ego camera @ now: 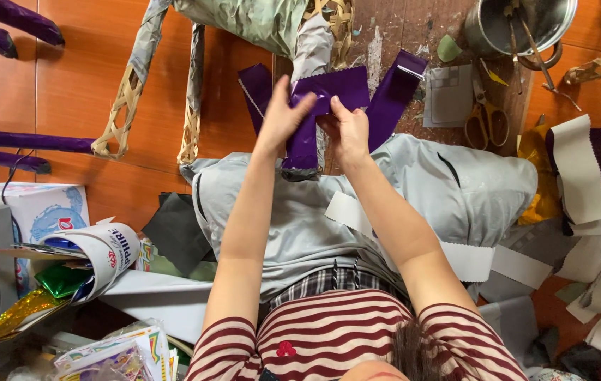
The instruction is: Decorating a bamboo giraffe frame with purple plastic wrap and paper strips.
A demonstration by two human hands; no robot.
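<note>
Purple glossy paper strips (pixel 328 99) drape over a paper-wrapped woven bamboo frame (pixel 194 92) that stands on the orange floor (pixel 81 92) in front of the seated person's grey-trousered knees. Both hands meet at the frame's near leg: the left hand (pixel 283 116) has its grip pinched on the strip's upper edge, and the right hand (pixel 348 130) presses the strip down with thumb and fingers closed on it. Such thin, slick paper could crease, tear or sit crooked if one hand pulls harder than the other, and the scissors (pixel 485 120) lie well apart to the right.
</note>
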